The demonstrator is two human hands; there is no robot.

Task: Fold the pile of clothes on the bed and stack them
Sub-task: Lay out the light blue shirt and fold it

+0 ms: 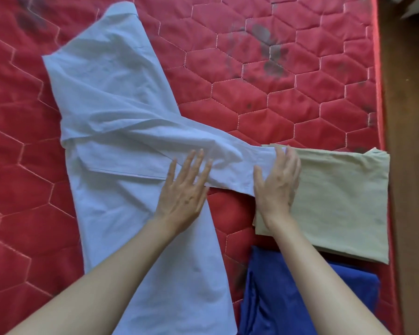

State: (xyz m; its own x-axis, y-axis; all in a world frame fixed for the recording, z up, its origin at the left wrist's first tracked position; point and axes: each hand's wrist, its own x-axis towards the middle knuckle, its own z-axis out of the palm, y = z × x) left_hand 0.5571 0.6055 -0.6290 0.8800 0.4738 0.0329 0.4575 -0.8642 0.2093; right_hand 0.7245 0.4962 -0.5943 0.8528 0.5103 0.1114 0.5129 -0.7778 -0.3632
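Observation:
A pale blue shirt point(111, 117) lies spread lengthwise on the red quilted mattress point(252, 68), one sleeve stretched out to the right. My left hand point(184, 189) rests flat on the shirt where the sleeve begins, fingers straight. My right hand point(277, 184) is at the sleeve's cuff end, thumb and fingers around the cloth where it overlaps a folded beige garment point(336, 201). A blue garment point(300, 298) lies below the beige one, at the bottom right.
The mattress edge point(379, 93) runs down the right side, with a brown wooden surface point(409, 165) beyond it. Dark stains mark the mattress at the upper right and upper left.

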